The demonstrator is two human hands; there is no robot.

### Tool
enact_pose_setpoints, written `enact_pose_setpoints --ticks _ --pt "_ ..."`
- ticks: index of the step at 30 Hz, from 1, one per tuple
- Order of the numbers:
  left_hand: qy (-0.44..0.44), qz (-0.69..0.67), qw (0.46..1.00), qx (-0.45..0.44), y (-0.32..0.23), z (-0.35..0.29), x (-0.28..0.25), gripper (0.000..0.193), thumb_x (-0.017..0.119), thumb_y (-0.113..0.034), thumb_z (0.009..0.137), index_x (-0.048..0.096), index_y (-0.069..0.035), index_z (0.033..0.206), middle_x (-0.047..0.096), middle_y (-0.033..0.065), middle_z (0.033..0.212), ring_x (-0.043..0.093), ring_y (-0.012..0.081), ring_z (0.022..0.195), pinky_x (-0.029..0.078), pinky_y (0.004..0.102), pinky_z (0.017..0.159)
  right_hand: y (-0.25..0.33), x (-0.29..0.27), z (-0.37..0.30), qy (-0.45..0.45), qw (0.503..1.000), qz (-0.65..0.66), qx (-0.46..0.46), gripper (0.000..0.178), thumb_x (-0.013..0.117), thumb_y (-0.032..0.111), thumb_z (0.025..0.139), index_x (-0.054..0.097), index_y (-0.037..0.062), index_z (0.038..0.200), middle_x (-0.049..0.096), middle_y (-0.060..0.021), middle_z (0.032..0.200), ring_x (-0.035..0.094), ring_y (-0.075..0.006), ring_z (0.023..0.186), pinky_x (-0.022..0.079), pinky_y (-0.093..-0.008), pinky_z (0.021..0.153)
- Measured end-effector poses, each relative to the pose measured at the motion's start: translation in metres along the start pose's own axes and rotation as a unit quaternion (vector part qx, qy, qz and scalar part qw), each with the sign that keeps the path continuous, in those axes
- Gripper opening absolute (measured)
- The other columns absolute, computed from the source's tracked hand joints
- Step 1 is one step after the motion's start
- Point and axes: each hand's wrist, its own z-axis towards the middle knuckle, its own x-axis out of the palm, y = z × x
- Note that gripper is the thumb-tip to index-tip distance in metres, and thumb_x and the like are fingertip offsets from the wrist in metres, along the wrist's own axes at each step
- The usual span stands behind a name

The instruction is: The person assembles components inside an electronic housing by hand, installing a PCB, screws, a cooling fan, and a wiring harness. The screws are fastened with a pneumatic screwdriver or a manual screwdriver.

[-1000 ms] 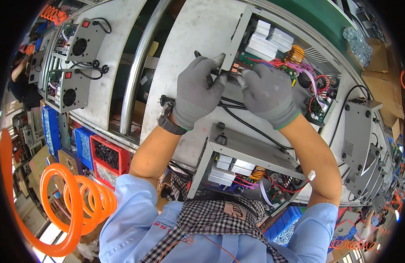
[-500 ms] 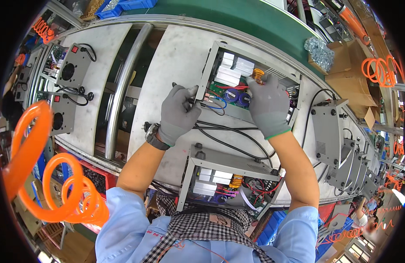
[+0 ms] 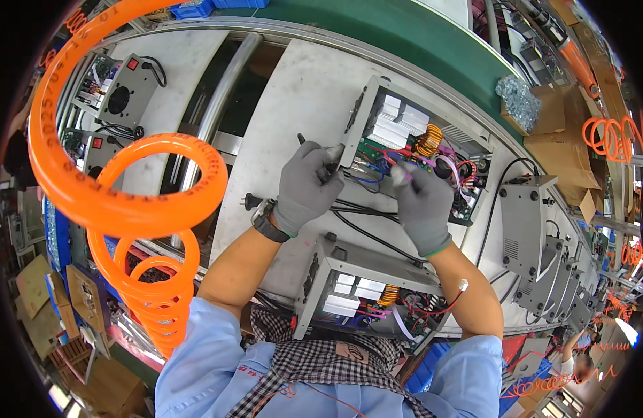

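Observation:
Both my hands wear grey gloves and work at the far open metal case (image 3: 367, 132). It holds white finned heatsinks (image 3: 398, 122), a copper-wound coil (image 3: 429, 141) and coloured wires. My left hand (image 3: 304, 184) is closed by the case's near left corner. A thin black stick-like tool (image 3: 300, 138) pokes out above its knuckles. Over the case's near edge, my right hand (image 3: 424, 209) is closed, fingertips pinched beside red and blue wires; whatever lies between them is hidden. A black power cord (image 3: 367, 233) runs just below the hands.
A second open case (image 3: 363, 268) stands close to my body. More grey cases stand right (image 3: 527, 216) and left (image 3: 116, 94). A large orange coiled air hose (image 3: 126, 216) hangs at the left. Beyond the steel rail (image 3: 224, 90) are a bag of small parts (image 3: 518, 101) and cardboard boxes (image 3: 562, 146).
My right hand has drawn back from the coil toward the case's near edge, uncovering coil and wires. The view has shifted, and the orange hose swings further into it.

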Motion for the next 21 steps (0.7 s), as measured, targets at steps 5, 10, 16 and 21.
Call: enact_pose_setpoints --ticks 5,10,16,21 --pt "-0.02 -0.002 1.0 0.007 0.007 -0.004 -0.002 0.034 0.068 -0.003 0.071 0.066 0.0 0.105 0.054 0.0078 0.081 0.053 0.0147 0.055 0.046 0.0277 0.054 0.01 0.012 0.012 -0.055 0.907 -0.21 -0.361 0.018 0.066 0.022 0.087 0.069 0.0077 0.097 0.066 -0.0149 0.075 0.064 -0.0284 0.059 0.05 -0.0366 0.051" --pt "0.0 -0.009 1.0 0.005 0.005 -0.003 -0.001 0.034 0.069 0.0 0.072 0.064 0.002 0.106 0.051 0.0049 0.081 0.047 0.0097 0.056 0.041 0.0238 0.053 0.017 0.029 0.011 0.004 0.99 0.143 -0.005 0.022 0.066 0.019 0.09 0.065 0.0028 0.105 0.068 -0.0063 0.077 0.061 -0.0134 0.058 0.047 -0.0304 0.051" --pt "-0.001 -0.007 1.0 0.008 0.011 -0.002 -0.006 0.035 0.068 0.001 0.072 0.065 0.002 0.107 0.051 0.0044 0.081 0.047 0.0089 0.055 0.041 0.0234 0.053 0.024 0.029 0.023 -0.02 0.961 0.271 0.043 0.022 0.067 0.015 0.088 0.066 0.0008 0.104 0.067 -0.008 0.082 0.063 -0.0153 0.07 0.05 -0.0267 0.067" --pt "0.007 0.003 1.0 0.023 0.005 0.001 -0.005 0.037 0.068 0.002 0.072 0.065 0.001 0.108 0.052 0.0046 0.082 0.048 0.0086 0.055 0.042 0.0232 0.053 0.014 0.014 0.026 0.105 0.937 -0.1 -0.318 0.014 0.067 0.014 0.081 0.068 0.0064 0.093 0.063 -0.0137 0.084 0.063 -0.0306 0.068 0.052 -0.0364 0.061"
